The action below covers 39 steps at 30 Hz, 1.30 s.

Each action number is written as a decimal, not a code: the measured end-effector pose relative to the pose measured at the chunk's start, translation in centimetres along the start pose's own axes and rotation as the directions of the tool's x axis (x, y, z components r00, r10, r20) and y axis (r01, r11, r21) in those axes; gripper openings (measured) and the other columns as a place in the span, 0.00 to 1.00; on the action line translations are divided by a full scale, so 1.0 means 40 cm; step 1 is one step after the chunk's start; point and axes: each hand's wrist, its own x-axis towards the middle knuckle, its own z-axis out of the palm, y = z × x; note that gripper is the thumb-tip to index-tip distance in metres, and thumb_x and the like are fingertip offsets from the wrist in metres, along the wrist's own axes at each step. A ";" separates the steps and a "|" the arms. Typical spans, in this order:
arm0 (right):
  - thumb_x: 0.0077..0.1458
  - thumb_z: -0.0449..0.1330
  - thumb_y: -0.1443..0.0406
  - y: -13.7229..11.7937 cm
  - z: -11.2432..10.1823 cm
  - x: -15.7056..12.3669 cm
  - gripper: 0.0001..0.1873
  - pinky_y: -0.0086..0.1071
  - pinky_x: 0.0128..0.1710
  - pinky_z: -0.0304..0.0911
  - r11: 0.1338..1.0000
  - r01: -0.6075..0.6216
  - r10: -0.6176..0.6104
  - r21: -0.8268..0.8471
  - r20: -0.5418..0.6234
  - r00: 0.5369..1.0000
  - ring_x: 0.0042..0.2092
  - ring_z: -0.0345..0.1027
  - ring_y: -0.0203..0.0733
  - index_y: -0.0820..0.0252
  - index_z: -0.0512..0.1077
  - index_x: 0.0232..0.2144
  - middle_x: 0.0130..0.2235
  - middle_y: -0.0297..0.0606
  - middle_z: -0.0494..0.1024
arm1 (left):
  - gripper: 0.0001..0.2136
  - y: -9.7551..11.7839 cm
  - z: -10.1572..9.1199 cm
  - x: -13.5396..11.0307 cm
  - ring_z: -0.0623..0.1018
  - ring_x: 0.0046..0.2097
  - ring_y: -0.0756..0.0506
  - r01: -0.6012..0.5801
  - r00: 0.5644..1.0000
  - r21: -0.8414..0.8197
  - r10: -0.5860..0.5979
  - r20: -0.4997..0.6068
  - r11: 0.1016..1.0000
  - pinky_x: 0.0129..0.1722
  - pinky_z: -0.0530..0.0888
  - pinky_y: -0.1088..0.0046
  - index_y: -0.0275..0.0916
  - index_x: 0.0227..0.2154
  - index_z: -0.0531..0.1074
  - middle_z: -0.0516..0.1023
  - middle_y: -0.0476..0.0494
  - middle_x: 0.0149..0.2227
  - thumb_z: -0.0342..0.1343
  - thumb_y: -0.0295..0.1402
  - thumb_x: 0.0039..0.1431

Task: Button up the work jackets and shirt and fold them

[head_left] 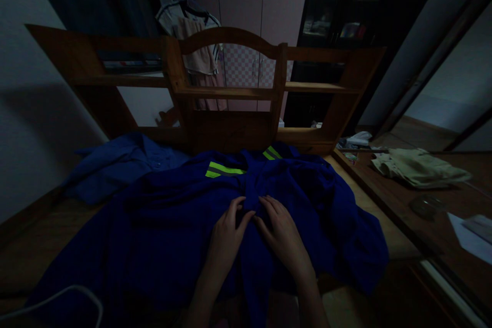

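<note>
The jacket [169, 230] lies before the shelf [230, 94], with what seems another garment [123, 164] at left.

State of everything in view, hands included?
Dark blue garment: spread out, wrinkled
Left hand: curled, on that garment
Right hand: curled, on that garment
Lighter blue garment: crumpled
Pale green cloth: folded
Pale cabinet doors: shut
Light-coloured clothes: hung up
</note>
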 end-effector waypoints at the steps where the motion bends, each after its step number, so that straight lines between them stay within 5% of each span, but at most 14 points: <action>1: 0.61 0.52 0.61 0.000 0.000 0.000 0.24 0.45 0.61 0.54 1.000 0.000 0.000 0.000 -0.003 1.000 0.62 0.53 0.46 0.53 0.59 0.60 0.60 0.42 0.63 | 0.18 -0.001 0.000 0.001 0.76 0.49 0.43 -0.006 1.000 0.007 0.006 -0.002 1.000 0.47 0.73 0.64 0.47 0.51 0.65 0.76 0.44 0.46 0.52 0.43 0.60; 24: 0.61 0.52 0.62 0.012 0.015 0.003 0.24 0.48 0.59 0.57 0.999 0.022 -0.022 -0.032 -0.012 1.000 0.62 0.54 0.48 0.54 0.59 0.60 0.60 0.42 0.63 | 0.15 -0.006 0.002 0.002 0.75 0.51 0.45 -0.243 0.963 0.183 0.259 -0.070 0.953 0.49 0.73 0.68 0.48 0.52 0.67 0.75 0.47 0.49 0.51 0.34 0.62; 39: 0.61 0.52 0.62 0.003 0.006 0.004 0.23 0.48 0.59 0.58 0.999 0.034 -0.034 0.000 -0.034 0.999 0.61 0.56 0.48 0.53 0.61 0.59 0.59 0.42 0.65 | 0.16 0.002 -0.003 0.002 0.75 0.47 0.47 -0.243 0.969 0.079 0.246 -0.030 0.967 0.48 0.72 0.72 0.47 0.51 0.69 0.73 0.45 0.44 0.46 0.28 0.64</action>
